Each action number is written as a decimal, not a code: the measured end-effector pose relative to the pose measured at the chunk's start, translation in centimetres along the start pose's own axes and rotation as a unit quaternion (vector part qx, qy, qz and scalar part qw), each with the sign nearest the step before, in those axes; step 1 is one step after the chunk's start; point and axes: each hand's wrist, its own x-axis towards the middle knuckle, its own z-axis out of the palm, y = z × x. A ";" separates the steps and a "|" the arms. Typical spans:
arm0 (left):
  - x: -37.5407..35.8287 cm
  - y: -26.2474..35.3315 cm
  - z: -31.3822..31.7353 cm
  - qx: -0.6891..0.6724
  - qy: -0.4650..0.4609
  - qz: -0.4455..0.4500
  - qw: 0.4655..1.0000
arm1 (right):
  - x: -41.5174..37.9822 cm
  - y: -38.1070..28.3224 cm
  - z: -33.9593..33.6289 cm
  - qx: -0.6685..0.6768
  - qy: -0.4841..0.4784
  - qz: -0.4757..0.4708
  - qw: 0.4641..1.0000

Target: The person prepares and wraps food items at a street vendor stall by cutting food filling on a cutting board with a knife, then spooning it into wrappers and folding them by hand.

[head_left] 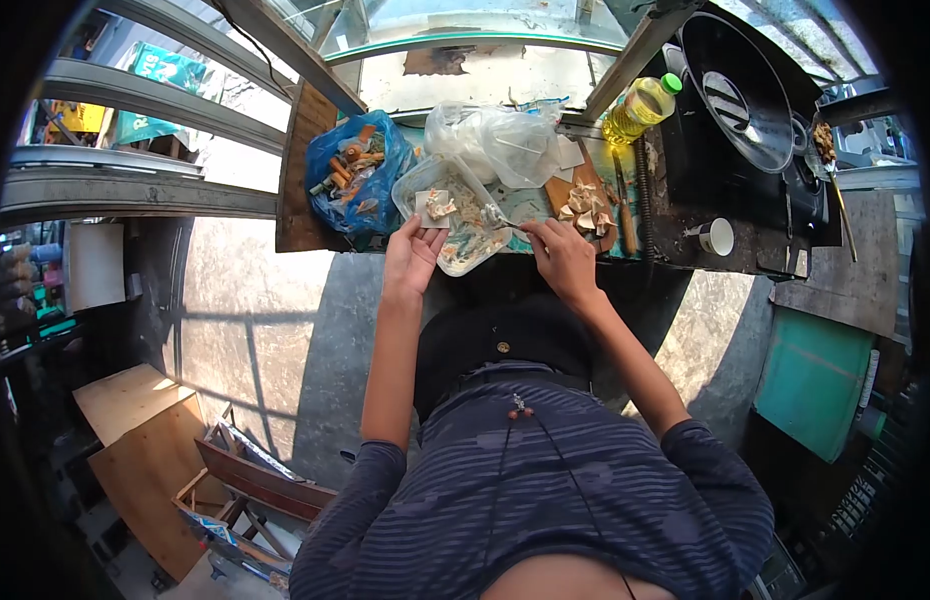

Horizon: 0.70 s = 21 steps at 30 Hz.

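Note:
My left hand (415, 258) holds a square, pale dough wrapper (423, 212) on its fingertips, with a small heap of light filling (440, 204) on top. Under and beside it stands a clear plastic container (463, 268), its inside smeared with more filling. My right hand (565, 258) is closed on the handle of a metal spoon (497, 216), whose bowl is over the container's right side. Just right of that hand, several folded dough parcels (585, 208) lie piled on a wooden cutting board (561, 192).
A blue plastic bag (330, 208) of scraps stands at left, clear plastic bags (495, 140) behind the container. To the right are a knife (627, 230), an oil bottle (640, 110), a paper cup (717, 238) and a large black wok (730, 90) on a stove.

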 end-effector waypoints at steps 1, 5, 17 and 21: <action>-0.3 0.2 0.2 -0.002 0.005 0.001 1.000 | 0.2 0.1 0.4 -0.013 -0.021 -0.001 1.000; -0.9 0.6 0.4 -0.004 0.009 0.001 1.000 | 0.8 0.8 2.9 -0.040 -0.096 -0.026 0.994; -1.7 0.1 0.8 -0.031 -0.072 -0.042 0.996 | 6.0 -2.5 2.6 0.232 -0.037 -0.059 0.970; -1.7 -0.2 1.0 -0.022 -0.069 -0.041 0.997 | 6.8 -2.7 3.7 0.188 -0.044 -0.071 0.979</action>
